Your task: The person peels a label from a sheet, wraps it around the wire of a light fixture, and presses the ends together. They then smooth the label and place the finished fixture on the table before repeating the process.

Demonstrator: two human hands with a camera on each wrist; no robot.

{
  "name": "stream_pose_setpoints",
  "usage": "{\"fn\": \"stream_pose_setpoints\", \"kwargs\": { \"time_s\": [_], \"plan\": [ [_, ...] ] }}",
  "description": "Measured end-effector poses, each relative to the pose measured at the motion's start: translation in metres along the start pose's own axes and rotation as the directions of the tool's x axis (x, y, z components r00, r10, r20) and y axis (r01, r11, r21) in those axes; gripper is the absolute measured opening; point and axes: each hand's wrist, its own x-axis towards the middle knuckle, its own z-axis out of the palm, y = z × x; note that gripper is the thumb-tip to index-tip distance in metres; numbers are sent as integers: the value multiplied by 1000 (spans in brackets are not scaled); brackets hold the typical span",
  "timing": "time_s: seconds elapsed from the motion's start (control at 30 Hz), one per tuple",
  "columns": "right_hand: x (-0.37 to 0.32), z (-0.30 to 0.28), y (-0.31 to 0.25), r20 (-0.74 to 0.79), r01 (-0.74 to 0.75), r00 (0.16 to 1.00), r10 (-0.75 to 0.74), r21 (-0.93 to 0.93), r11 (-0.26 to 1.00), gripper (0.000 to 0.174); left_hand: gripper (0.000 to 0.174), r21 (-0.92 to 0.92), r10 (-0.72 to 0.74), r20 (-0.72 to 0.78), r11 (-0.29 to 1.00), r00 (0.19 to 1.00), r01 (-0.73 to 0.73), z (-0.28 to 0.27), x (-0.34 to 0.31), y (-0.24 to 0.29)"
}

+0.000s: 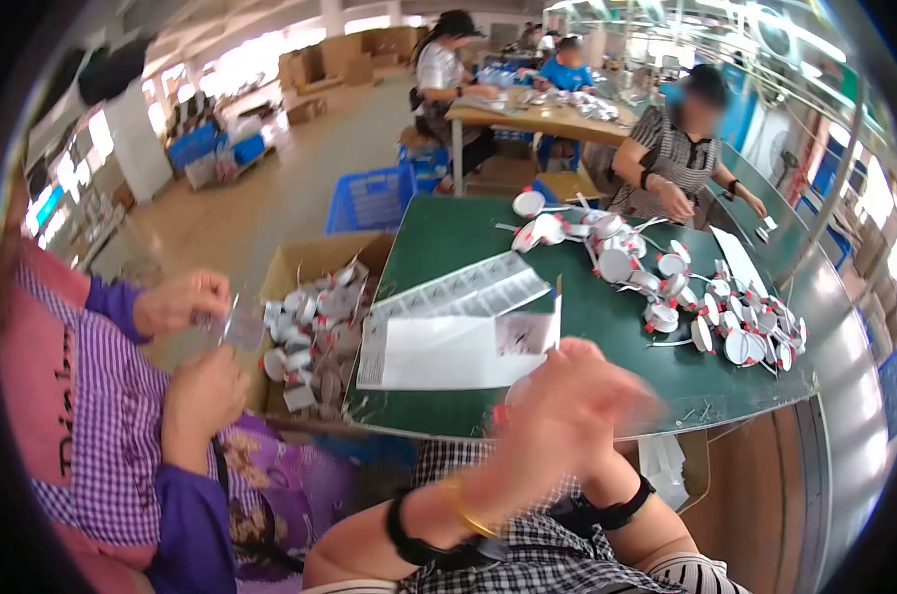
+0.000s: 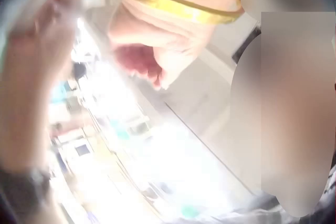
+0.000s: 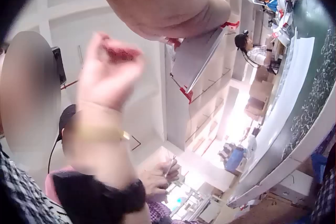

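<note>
Both hands are raised over the near table edge, overlapping in the head view. My left hand (image 1: pixel 543 421), blurred and with a gold bracelet at the wrist, crosses in front of my right hand (image 1: pixel 579 358). In the right wrist view my right hand (image 3: pixel 163 3) grips a flat white part (image 3: pixel 194 60) with red clips. Beside it, my left hand (image 3: pixel 111 69) has its fingers curled, with nothing visible in them. The left wrist view also shows curled fingers on the left hand (image 2: pixel 152 50), and a blurred right hand (image 2: pixel 44 35) at the left.
White sheets (image 1: pixel 448 351) lie on the green table (image 1: pixel 607 381), left of a pile of white round parts (image 1: pixel 617 262) with red clips. An open carton (image 1: pixel 300 252) of similar parts stands at the left. A person (image 1: pixel 102 396) sits there, another (image 1: pixel 676 148) across the table.
</note>
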Motion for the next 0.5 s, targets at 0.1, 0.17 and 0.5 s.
{"fn": "stream_pose_setpoints", "kwargs": {
  "time_s": [0.1, 0.17, 0.5],
  "plan": [
    [-7, 2, -8, 44, -35, 999, 32, 64, 997, 11, 30, 316, -88, -384, 923, 919, 220, -78, 4, -5],
    [-10, 2, -5, 69, -50, 997, 46, 55, 997, 12, 32, 59, -282, -287, 949, 916, 311, -73, 5, -7],
    [-20, 0, -11, 28, -54, 998, 52, 66, 996, 13, 28, -93, -610, -136, 792, 781, 603, -74, 3, -9]
  ]
}}
